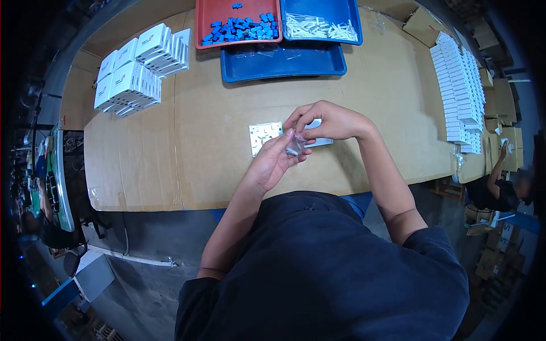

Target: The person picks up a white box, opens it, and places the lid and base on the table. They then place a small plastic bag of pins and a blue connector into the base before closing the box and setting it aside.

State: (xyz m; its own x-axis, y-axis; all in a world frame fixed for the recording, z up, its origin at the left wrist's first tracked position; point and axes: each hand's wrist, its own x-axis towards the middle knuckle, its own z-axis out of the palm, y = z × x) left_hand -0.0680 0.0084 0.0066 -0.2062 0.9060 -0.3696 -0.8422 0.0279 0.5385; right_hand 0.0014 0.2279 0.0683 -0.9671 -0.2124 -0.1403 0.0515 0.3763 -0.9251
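At the far left, off past the desk [216, 108], I can see a person [48, 210] in dark clothes. On the desk's left side, white boxes [128, 79] stand in a big pile. Next, at the back, is a red tray [239, 45] with lots of little blue bits [239, 29] in it. Nearer to me lies a flat white plate [262, 138] with holes. The left hand [276, 158] is just beside it, holding a small clear bag [296, 145] with its thumb and fingers. Behind is a low blue tray [284, 63] with some clear plastic in it. The right hand [327, 120] has its fingers close together, pinching the bag's top. A pale flat thing [324, 141] is partly hidden under that hand. Behind it, another blue tray [327, 41] holds thin white sticks [321, 28]. On the right is a tall pile of white blocks [459, 94], and past it another person [497, 184] has one arm up.
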